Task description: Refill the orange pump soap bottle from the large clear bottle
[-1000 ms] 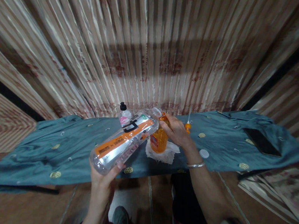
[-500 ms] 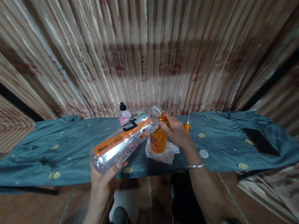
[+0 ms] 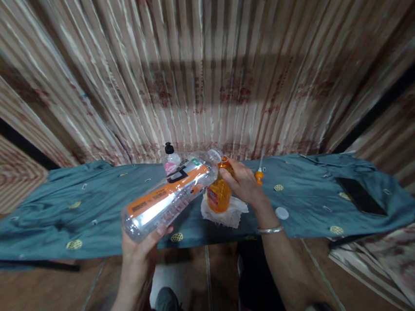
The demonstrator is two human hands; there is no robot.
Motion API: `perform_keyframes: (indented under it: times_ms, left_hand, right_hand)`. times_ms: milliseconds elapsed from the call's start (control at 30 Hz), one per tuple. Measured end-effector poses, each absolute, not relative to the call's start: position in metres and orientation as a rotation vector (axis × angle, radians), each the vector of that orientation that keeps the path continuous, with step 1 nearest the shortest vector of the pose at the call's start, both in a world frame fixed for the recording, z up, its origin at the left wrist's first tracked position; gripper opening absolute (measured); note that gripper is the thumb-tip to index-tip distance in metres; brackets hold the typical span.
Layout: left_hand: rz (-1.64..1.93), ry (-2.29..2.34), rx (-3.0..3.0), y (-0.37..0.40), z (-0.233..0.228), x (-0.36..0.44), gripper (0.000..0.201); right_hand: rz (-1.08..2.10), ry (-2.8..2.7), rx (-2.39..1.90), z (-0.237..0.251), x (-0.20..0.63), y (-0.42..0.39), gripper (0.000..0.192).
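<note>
A teal cloth-covered table (image 3: 88,216) is standing before striped curtains
The left hand (image 3: 139,250) is gripping a large clear plastic bottle (image 3: 168,201) by its base, tilting its mouth onto a small orange bottle (image 3: 218,193) which the right hand (image 3: 245,183) is clasping on white tissue (image 3: 228,217)

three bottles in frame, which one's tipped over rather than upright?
The large clear bottle with the orange label: the left hand holds its base, and it is tipped with its mouth over the small orange bottle. That one and the black-capped bottle behind stand upright.
</note>
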State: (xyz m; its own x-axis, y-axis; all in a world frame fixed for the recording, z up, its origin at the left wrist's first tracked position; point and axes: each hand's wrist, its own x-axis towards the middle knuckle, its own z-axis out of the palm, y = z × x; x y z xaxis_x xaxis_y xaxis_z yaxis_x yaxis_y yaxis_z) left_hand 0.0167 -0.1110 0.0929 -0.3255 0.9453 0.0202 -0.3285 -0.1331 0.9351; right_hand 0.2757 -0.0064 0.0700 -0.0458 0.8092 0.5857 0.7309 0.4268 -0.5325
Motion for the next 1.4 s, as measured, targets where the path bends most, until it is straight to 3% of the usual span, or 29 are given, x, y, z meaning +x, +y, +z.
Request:
perform_keyframes:
  times_ms: [500,833,1033,1400]
  left_hand:
    - [1.648,1.118,0.817,-0.110,0.090,0.016,0.077]
    - [1.583,1.127,0.894,-0.101,0.079,0.002,0.051]
    - [1.618,1.107,0.844,-0.102,0.082,0.005,0.065]
    - [1.653,1.099,0.827,-0.107,0.088,0.014,0.056]
  right_hand:
    - [0.108,-1.773,-1.362,0.069,0.273,-0.005,0.045]
    - [0.123,-1.767,-1.358,0.070,0.271,-0.006,0.043]
    - [0.128,-1.762,-1.360,0.071,0.270,-0.006,0.040]
    - [0.171,-1.797,-1.326,0.074,0.271,-0.006,0.037]
